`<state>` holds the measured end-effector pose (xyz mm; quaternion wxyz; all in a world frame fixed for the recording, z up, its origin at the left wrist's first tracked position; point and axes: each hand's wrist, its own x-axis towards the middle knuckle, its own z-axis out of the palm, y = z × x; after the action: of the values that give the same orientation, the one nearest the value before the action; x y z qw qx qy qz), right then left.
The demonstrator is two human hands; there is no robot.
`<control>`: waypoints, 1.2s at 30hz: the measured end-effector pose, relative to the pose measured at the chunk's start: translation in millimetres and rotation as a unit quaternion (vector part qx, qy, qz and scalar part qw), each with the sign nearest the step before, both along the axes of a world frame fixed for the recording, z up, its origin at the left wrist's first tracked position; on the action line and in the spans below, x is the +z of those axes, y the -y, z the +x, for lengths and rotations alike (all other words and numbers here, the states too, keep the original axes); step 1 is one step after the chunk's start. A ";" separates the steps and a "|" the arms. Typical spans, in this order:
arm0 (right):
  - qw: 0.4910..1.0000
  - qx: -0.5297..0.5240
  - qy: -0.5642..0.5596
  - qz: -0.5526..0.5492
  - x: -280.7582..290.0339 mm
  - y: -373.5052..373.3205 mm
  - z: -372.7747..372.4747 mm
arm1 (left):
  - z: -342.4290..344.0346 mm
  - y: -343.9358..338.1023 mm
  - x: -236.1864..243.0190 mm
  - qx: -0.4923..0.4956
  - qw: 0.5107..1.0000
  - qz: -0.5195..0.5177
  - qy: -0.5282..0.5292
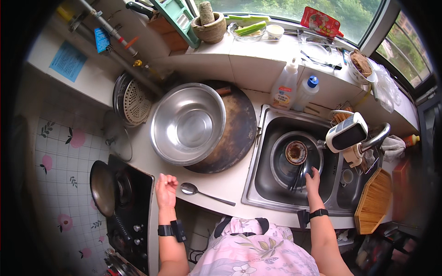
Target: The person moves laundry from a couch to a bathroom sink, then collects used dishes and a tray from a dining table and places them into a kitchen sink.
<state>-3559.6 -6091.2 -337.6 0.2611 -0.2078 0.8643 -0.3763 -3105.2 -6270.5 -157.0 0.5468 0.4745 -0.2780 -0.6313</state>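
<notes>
Bowl (296, 152) and dark utensils (301, 178) sit in basin (282, 174) near right hand (313, 180).

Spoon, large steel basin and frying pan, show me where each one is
Spoon (210, 196): head view, on its handle.
Large steel basin (186, 126): head view, on its bare inner bottom.
Frying pan (103, 188): head view, on its cooking surface.

The left forearm (171, 250) points almost straight toward the far side, its wrist roughly in line, and the left hand (166, 186) has its fingers loosely bent toward the right. The right forearm (328, 239) slants far and leftward; the right hand (313, 181) reaches slightly farther, its fingers partly bent. The hands are well apart.
</notes>
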 end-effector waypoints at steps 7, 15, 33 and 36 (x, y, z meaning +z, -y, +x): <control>0.832 0.256 0.479 -0.112 138.7 107.5 118.2 | 37.4 82.1 0.6 0.113 0.993 -0.018 -0.035; 0.824 0.180 0.527 -0.100 144.6 238.9 213.9 | 16.8 122.7 14.5 0.109 0.985 0.017 -0.133; 0.350 0.043 0.900 -0.257 165.4 -26.4 148.8 | -60.2 24.7 7.0 -0.157 0.955 0.022 -0.252; 0.228 0.015 0.919 -0.321 149.1 -80.8 162.9 | -100.0 -18.9 22.6 -0.218 0.925 0.037 -0.311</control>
<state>-3396.7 -6010.4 -188.4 0.7926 0.2021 -0.1667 -0.5506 -3205.3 -6251.5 -134.5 0.4371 0.2020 -0.1674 -0.8603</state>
